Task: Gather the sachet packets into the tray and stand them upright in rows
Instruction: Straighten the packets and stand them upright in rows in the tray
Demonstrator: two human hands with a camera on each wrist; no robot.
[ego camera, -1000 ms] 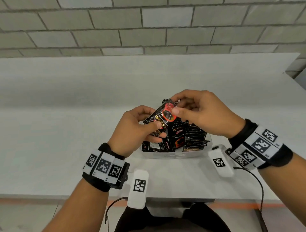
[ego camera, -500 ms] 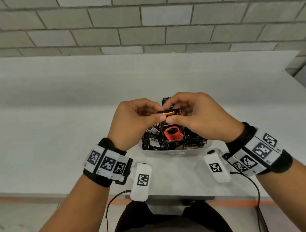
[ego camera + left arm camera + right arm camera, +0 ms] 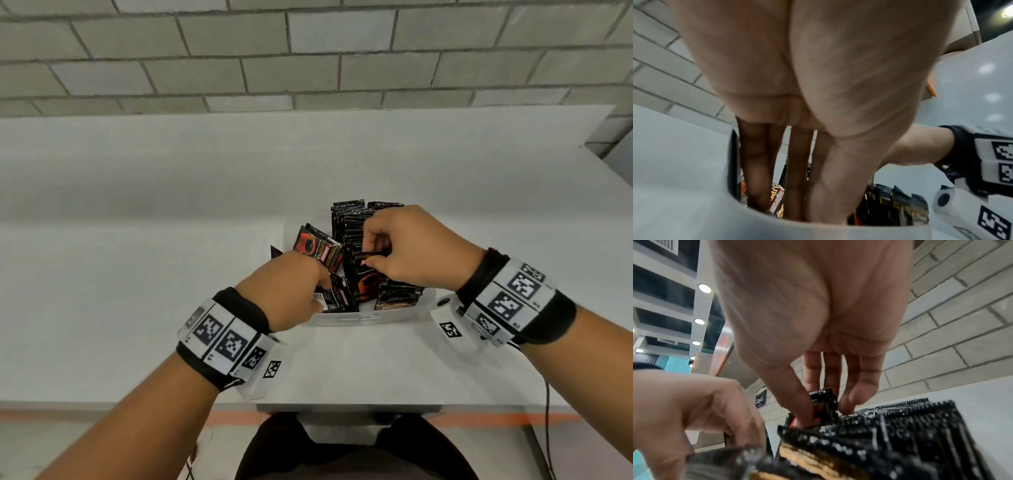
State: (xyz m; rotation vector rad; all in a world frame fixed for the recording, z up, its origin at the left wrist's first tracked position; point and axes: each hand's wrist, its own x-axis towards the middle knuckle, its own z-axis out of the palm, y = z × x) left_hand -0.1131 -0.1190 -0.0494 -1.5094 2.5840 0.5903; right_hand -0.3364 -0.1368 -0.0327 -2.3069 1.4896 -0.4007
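A white tray point(image 3: 356, 319) holds black sachets printed with a red cup. Several stand upright in rows point(image 3: 352, 219) along its right side. Others lie loose and leaning point(image 3: 317, 248) on its left. My right hand point(image 3: 375, 257) pinches the top edge of one sachet point(image 3: 368, 254) between thumb and fingers at the near end of a row; the right wrist view shows that pinch point(image 3: 824, 417). My left hand point(image 3: 322, 286) dips into the tray's front left. Its fingers point(image 3: 754, 178) run straight down among the loose sachets point(image 3: 777, 203), with nothing plainly pinched.
The tray sits near the front middle of a white table point(image 3: 137, 274), which ends at a brick wall point(image 3: 308, 51). The table's front edge point(image 3: 102, 402) runs just below my wrists. A thin cable point(image 3: 546, 428) hangs from my right wrist.
Both hands held one sachet above the tray. My right hand has since lowered it into the row, while my left hand let go and dropped into the tray's front left.
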